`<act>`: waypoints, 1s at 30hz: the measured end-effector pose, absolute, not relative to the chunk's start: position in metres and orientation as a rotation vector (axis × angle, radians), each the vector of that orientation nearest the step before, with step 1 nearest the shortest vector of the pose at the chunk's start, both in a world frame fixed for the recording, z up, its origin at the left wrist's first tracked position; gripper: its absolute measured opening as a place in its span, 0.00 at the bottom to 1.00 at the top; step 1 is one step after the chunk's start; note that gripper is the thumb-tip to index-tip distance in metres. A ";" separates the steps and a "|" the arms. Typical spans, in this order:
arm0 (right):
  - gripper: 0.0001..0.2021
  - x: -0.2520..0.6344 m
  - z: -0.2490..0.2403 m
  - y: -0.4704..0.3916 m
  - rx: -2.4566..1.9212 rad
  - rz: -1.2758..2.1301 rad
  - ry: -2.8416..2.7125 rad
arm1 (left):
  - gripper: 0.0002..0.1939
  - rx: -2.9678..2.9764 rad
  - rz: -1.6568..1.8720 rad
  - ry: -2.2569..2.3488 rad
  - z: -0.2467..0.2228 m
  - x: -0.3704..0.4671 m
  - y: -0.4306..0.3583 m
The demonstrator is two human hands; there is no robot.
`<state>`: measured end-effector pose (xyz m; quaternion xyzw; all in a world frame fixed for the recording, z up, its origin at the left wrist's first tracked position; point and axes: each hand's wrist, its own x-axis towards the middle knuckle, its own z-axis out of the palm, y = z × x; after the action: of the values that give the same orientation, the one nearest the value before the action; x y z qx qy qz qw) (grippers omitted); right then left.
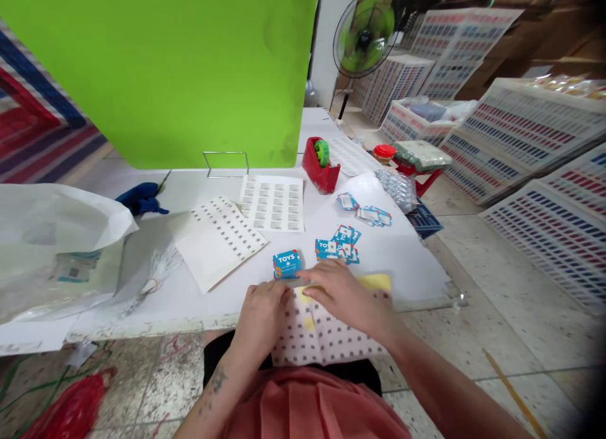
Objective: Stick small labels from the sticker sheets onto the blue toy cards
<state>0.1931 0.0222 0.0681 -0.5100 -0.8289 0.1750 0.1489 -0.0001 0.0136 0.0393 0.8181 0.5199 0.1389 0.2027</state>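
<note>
Both left hand (264,311) and right hand (349,295) with fingers bent, grip unclear, on a label sheet (343,335) overhanging the worktop's (409,262) near edge, likely light, easily creased, best held by its margins.

The head-worn camera looked forward and steeply down, with the person's lap (307,404) close below at six o'clock. The left hand (265,306) lay near it toward seven, the right hand (348,294) toward five. The table (407,256) spread beyond, a green board (203,67) stood farther toward eleven, and a fan (364,38) well back at one.
</note>
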 end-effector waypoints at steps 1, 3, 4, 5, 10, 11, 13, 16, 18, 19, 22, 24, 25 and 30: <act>0.12 0.189 0.066 0.018 -1.441 0.552 -2.389 | 0.10 2.277 0.393 1.448 0.040 -0.001 0.014; 0.12 0.185 0.061 0.013 -1.448 0.552 -2.364 | 0.10 2.260 0.390 1.444 0.041 -0.003 0.013; 0.12 0.184 0.058 0.011 -1.461 0.509 -2.347 | 0.10 2.249 0.386 1.449 0.040 -0.004 0.013; 0.12 0.183 0.055 0.010 -1.478 0.442 -2.331 | 0.10 2.236 0.385 1.455 0.039 -0.006 0.013; 0.15 0.174 0.044 0.000 -1.595 0.043 -2.291 | 0.12 2.168 0.428 1.467 0.037 -0.008 0.014; 0.17 0.171 0.041 -0.004 -1.614 -0.001 -2.311 | 0.12 2.159 0.436 1.464 0.037 -0.008 0.015; 0.19 0.167 0.036 -0.010 -1.631 -0.047 -2.363 | 0.12 2.146 0.452 1.458 0.038 -0.007 0.015; 0.21 0.163 0.027 -0.019 -1.622 -0.091 -2.381 | 0.12 2.145 0.474 1.463 0.038 -0.006 0.015; 0.21 0.162 0.022 -0.024 -1.611 -0.117 -2.366 | 0.12 2.149 0.479 1.467 0.038 -0.006 0.015; 0.21 0.162 0.021 -0.026 -1.606 -0.127 -2.360 | 0.12 2.149 0.481 1.467 0.038 -0.006 0.015; 0.21 0.159 0.021 -0.030 -1.591 -0.118 -2.341 | 0.12 2.145 0.482 1.467 0.037 -0.006 0.016; 0.18 0.158 0.023 -0.029 -1.573 -0.102 -2.299 | 0.12 2.142 0.483 1.464 0.037 -0.006 0.016; 0.16 0.157 0.024 -0.028 -1.568 -0.088 -2.268 | 0.12 2.144 0.483 1.457 0.036 -0.006 0.016; 0.08 0.153 0.029 -0.020 -1.555 0.066 -2.134 | 0.15 2.183 0.452 1.411 0.034 -0.008 0.018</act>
<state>0.1527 -0.0198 0.0292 -0.5704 -0.7829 0.0243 0.2474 -0.0075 0.0179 0.0339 0.8013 0.5180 0.1658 0.2491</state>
